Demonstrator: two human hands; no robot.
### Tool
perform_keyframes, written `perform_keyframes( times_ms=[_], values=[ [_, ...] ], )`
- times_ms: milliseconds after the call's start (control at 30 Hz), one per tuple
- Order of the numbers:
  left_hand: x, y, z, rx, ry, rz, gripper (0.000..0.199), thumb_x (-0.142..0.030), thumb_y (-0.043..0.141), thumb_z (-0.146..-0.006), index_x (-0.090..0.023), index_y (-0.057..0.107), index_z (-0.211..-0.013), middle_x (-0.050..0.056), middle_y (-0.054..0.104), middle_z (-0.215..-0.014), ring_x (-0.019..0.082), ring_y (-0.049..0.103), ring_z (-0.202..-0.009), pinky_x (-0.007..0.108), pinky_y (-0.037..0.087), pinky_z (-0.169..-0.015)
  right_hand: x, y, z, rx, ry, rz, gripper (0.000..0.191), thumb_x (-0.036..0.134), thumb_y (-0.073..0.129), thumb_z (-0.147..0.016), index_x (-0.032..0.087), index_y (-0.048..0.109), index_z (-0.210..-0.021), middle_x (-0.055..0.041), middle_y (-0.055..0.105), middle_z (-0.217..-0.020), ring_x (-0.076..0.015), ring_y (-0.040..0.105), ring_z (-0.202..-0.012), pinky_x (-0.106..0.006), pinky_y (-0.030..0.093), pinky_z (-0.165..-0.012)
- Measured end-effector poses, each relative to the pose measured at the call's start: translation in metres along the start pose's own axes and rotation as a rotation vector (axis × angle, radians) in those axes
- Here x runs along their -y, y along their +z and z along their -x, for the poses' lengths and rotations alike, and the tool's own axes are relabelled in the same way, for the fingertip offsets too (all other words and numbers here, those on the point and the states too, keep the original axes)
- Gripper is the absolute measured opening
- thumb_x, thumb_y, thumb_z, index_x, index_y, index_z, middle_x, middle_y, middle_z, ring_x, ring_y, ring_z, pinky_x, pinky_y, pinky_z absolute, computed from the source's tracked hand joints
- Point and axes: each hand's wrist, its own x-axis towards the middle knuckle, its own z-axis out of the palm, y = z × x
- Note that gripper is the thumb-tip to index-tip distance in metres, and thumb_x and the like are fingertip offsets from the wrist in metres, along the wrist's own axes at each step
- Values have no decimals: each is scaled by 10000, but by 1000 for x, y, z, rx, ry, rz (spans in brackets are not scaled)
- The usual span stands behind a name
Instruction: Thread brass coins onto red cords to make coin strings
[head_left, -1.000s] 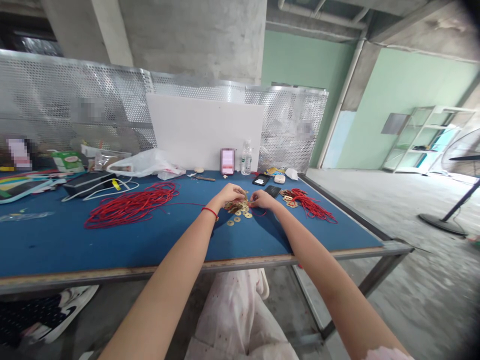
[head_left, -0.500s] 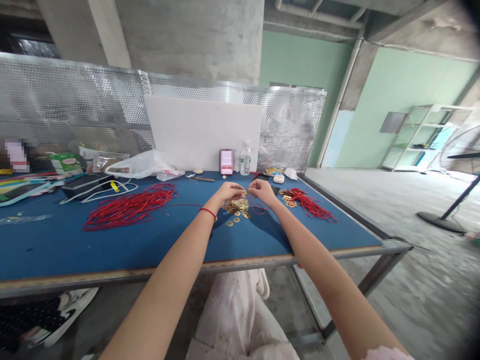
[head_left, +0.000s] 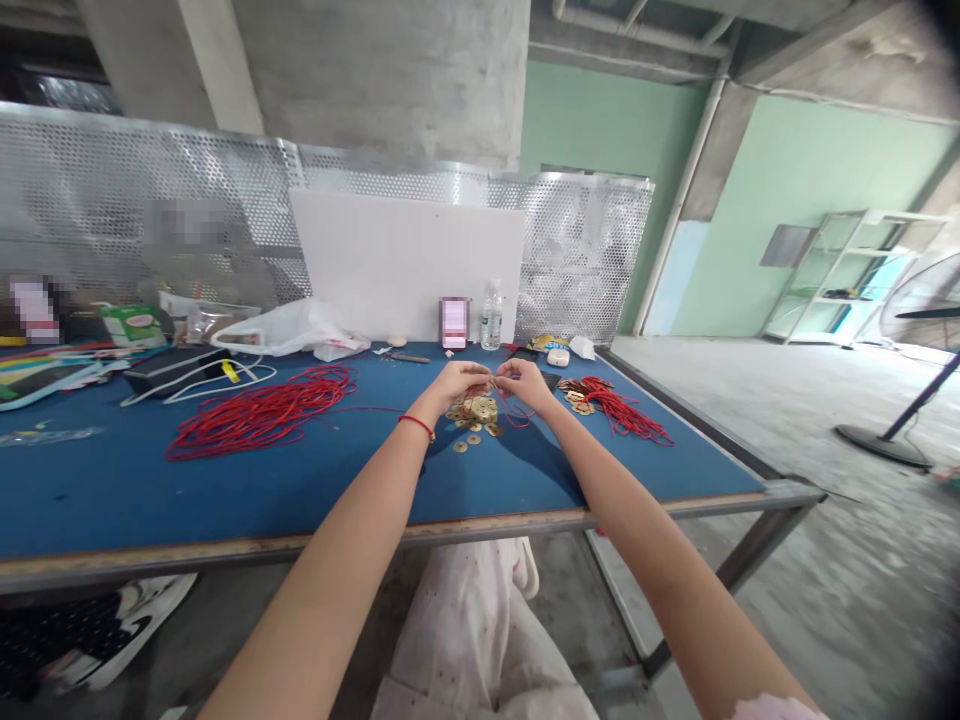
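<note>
Both my hands meet over a pile of round brass coins [head_left: 480,411] with holes in them. My left hand [head_left: 456,386], with a red string bracelet [head_left: 415,428] at the wrist, pinches a brass coin [head_left: 492,383], which is mostly hidden by fingers. Fingertips of my right hand [head_left: 527,384] are pressed together at the same coin, on a thin red cord [head_left: 516,412] that loops down below them. To the left lies a large loose bundle of red cords [head_left: 259,412]. A bunch of coins tied with red cords [head_left: 626,412] rests on the right.
On the blue table [head_left: 300,500], a phone [head_left: 454,323] stands upright by clear bottles [head_left: 491,318]. Further left are a white plastic bag [head_left: 289,328] and a black box [head_left: 176,370] with a white cable. A white case [head_left: 557,357] sits at the back right.
My hands have come slightly closer together, and the right fingertips now touch the left ones at the coin. The pile and the cord bundles have stayed put.
</note>
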Motion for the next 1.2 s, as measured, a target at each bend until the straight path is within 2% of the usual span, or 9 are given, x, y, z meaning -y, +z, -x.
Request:
perform_keyframes(
  times_ms=[267,500,633,800,967,1067,1200],
  values=[
    [0,2,2,25,38,-35,338,-261,877,-529,-108,662,-740,48,645,-705,141,610,-657,283,492,-707,4,1,1,1,-43,10,155,230,667,-635,183,581,-755,23,613,-625,-129,593,-551,-279,504,-575],
    [-4,5,4,-12,60,-57,287,-242,827,-570,-116,639,-746,39,639,-689,134,596,-643,254,467,-648,8,-1,-1,-27,-77,66,235,217,659,-620,170,633,-849,-15,656,-832,-105,550,-607,-250,460,-584],
    [-8,7,6,-86,61,-43,261,-230,796,-593,-133,616,-754,20,627,-676,134,594,-646,240,458,-626,9,-4,-2,31,-64,142,189,250,660,-641,155,680,-803,-15,653,-736,-124,538,-648,-244,422,-597],
    [-8,5,6,-128,87,14,270,-217,793,-589,-143,606,-769,9,626,-717,139,604,-683,255,479,-669,11,-9,1,120,-12,137,182,321,628,-678,149,686,-679,-8,623,-603,-128,523,-599,-248,384,-573],
    [-9,4,5,-159,86,47,303,-209,812,-580,-137,626,-808,43,659,-822,134,607,-722,242,485,-677,20,-17,2,18,13,88,288,423,582,-709,163,657,-610,-9,609,-590,-130,505,-599,-263,382,-601],
    [-10,4,4,-181,70,39,305,-209,819,-581,-137,627,-806,46,660,-832,130,599,-706,235,487,-654,23,-22,0,-110,53,-54,266,425,591,-695,175,632,-615,-34,672,-726,-163,569,-753,-280,421,-714],
    [-8,2,3,-184,76,58,298,-211,823,-587,-130,627,-796,49,653,-836,133,599,-712,243,487,-658,25,-32,-2,-241,174,-386,214,380,548,-729,198,535,-616,-54,712,-965,-206,618,-978,-316,471,-797]
  ],
)
